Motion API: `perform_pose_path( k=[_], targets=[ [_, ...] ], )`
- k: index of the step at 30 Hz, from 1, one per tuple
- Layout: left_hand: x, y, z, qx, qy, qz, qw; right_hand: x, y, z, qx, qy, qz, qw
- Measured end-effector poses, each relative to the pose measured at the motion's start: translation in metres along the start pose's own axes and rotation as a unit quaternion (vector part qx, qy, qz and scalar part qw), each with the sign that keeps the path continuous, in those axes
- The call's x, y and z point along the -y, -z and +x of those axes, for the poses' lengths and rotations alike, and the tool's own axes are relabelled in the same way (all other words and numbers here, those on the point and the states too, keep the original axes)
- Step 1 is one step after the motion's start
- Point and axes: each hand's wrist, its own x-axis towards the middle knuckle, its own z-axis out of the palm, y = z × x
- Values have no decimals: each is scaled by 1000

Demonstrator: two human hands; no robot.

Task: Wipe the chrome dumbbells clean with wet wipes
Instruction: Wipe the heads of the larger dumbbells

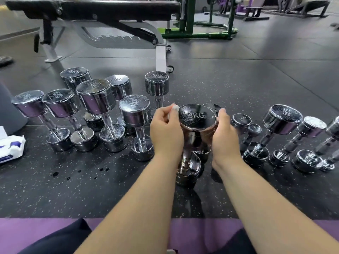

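The left hand (166, 131) is hiding most of the wipe (175, 107); the right hand (224, 136) is covering one side of the 9KG dumbbell (197, 116).

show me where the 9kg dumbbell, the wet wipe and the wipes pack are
9kg dumbbell (197, 116): head view, top face of its upper head, at the 9KG mark
wet wipe (175, 107): head view, the white wad's exposed tip
wipes pack (11, 148): head view, its white wrapper by the left edge

I read "9KG" stamped on the top face of the 9KG dumbbell (197, 116). Just right of it, the 2KG dumbbell (241, 119) and 1KG dumbbell (255, 128) carry those marks. Far behind-left, the 8KG dumbbell (74, 72) does too.
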Motion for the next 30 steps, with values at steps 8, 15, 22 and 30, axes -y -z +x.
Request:
perform_pose_path(
  k=[8,15,22,30],
  targets=[
    [-2,1,6,41,-27,-6,999,5,11,18,68,-20,12,997],
    [12,8,3,28,30,29,999,3,11,16,77,-34,37,996],
    [16,17,-24,20,39,109,993,0,6,16,72,-52,71,993],
    [2,11,32,156,103,129,974,-3,7,14,91,-58,79,991]
  ],
)
